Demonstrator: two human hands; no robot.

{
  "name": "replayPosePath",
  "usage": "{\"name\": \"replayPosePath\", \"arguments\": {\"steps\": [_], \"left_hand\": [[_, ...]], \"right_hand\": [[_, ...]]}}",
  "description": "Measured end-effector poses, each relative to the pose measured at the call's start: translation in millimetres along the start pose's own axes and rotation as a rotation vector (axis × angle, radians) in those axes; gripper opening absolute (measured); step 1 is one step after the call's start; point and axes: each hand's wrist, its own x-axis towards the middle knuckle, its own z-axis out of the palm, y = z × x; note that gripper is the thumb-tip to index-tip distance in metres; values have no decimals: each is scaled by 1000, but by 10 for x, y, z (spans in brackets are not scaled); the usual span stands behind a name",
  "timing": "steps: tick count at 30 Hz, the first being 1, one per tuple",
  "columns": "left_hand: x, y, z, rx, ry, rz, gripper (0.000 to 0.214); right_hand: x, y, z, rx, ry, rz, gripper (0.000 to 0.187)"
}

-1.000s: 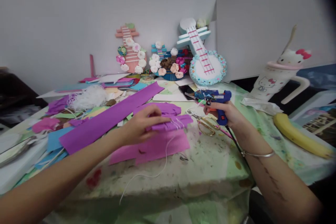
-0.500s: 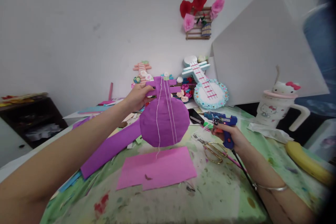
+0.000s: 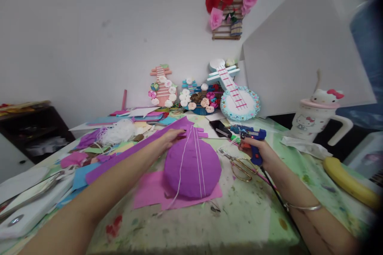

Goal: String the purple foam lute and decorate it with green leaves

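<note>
Our left hand (image 3: 172, 136) holds the purple foam guitar (image 3: 191, 167) by its neck, thumb hidden; the body lies on a pink sheet (image 3: 148, 193). Our right hand (image 3: 259, 154) grips the blue glue gun (image 3: 250, 134), covering its handle, nozzle blurred.

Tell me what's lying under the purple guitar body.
Pink sheets lie flat on the table under the purple guitar, showing past its left, near and right edges. Whatever sits beneath its middle is covered.
</note>
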Motion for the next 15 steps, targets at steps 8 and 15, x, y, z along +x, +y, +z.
{"name": "replayPosePath", "arguments": {"steps": [8, 15], "left_hand": [[-129, -12, -106, 249, 186, 51, 35], [-1232, -171, -261, 1190, 225, 556, 30]], "right_hand": [[-162, 41, 226, -108, -28, -8, 26], [-185, 217, 367, -438, -35, -24, 29]]}}
